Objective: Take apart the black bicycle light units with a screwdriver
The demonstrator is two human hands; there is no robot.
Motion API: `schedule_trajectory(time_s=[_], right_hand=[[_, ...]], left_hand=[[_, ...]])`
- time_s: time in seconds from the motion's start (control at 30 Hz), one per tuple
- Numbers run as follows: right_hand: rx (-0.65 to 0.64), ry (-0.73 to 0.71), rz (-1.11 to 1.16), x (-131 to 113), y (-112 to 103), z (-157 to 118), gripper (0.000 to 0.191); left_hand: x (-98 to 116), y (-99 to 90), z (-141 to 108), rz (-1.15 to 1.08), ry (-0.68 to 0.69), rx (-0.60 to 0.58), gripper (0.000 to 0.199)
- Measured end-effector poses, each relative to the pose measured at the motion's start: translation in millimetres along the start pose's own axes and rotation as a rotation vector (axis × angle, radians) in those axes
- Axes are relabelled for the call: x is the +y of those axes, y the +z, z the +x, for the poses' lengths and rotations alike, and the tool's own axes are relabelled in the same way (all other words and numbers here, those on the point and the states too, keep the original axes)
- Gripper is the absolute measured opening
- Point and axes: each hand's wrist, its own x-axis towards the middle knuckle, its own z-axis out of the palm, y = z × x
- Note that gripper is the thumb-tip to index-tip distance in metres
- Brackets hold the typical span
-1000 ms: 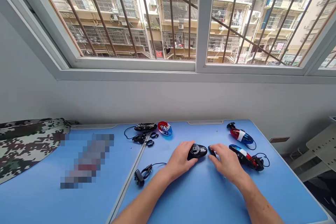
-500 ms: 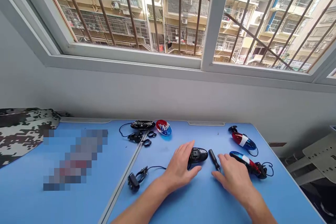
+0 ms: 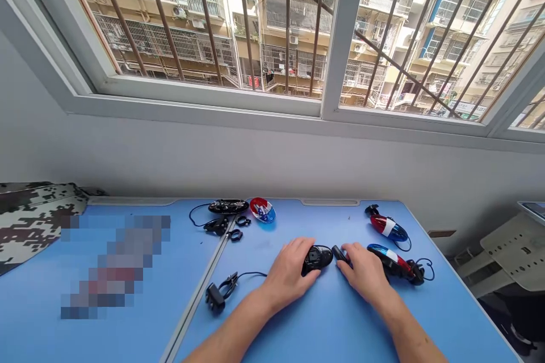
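My left hand (image 3: 287,273) lies around the left end of a black oval light housing (image 3: 319,257), its fingers over the far side and its thumb along the near side. A thin cable runs from under that hand to a black clip-like bracket (image 3: 216,296) at the left. Just right of the housing, the fingers of my right hand (image 3: 367,277) close on a screwdriver (image 3: 339,253). Only its dark handle shows; the shaft is hidden under the hand.
A red, white and blue cover (image 3: 263,210) lies near the wall beside another black oval housing (image 3: 229,206) and black rings (image 3: 235,235). Two red, white and blue lights (image 3: 388,228) with cables sit at the right. A camouflage cloth (image 3: 38,221) covers the left corner.
My right hand has moved slightly left and closed on the screwdriver, which it hovered beside before. My left hand stays on the black housing. The view has shifted a little.
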Motion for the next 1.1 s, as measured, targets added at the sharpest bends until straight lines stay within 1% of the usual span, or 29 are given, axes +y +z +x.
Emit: schedule_trajectory(time_s=[0.1,0.2,0.3,0.37,0.43,0.53,0.63,0.7,0.77,0.87,0.93,1.0,1.1], right_hand=[[0.027,0.034,0.237,6.7,1.3,3.0,0.032],[0.073,0.159,0.566,13.2,-0.1,8.6,0.043],[0.136,0.260,0.883,17.8,-3.2,15.0,0.057],[0.173,0.299,1.019,18.4,-6.9,18.4,0.062],[0.215,0.309,1.083,16.1,-13.4,20.9,0.064],[0.328,0.227,1.046,6.6,-29.8,24.6,0.060],[0.500,0.108,0.928,-6.7,-46.8,31.0,0.054],[0.607,0.036,0.855,-14.1,-51.3,35.8,0.049],[0.686,-0.038,0.802,-18.3,-47.4,38.3,0.044],[0.747,-0.119,0.771,-18.6,-30.4,34.7,0.037],[0.757,-0.153,0.770,-16.6,-18.7,28.2,0.035],[0.758,-0.172,0.765,-14.9,-11.5,20.9,0.036],[0.779,-0.204,0.739,-15.6,-10.0,13.0,0.038]], left_hand=[[4.1,-2.5,-0.3,0.020,-0.021,-0.031,0.045],[7.1,-5.2,-0.1,0.029,-0.015,-0.063,0.039],[8.1,-6.3,-0.5,0.044,0.003,-0.065,0.040],[8.0,-5.7,-0.6,0.047,0.008,-0.057,0.043],[7.5,-4.4,-0.1,0.044,-0.003,-0.049,0.044],[6.8,-2.7,1.1,0.047,-0.019,-0.055,0.042],[5.4,-2.0,1.8,0.042,-0.007,-0.070,0.040],[3.9,-1.6,1.7,0.031,0.003,-0.074,0.040],[2.6,-1.4,1.3,0.023,0.011,-0.072,0.044],[3.0,-2.3,0.2,0.014,0.018,-0.065,0.045],[4.9,-3.7,-0.5,0.011,0.015,-0.070,0.039],[7.1,-5.0,-0.9,0.011,0.000,-0.084,0.035],[8.4,-5.2,-1.1,-0.001,-0.018,-0.094,0.036]])
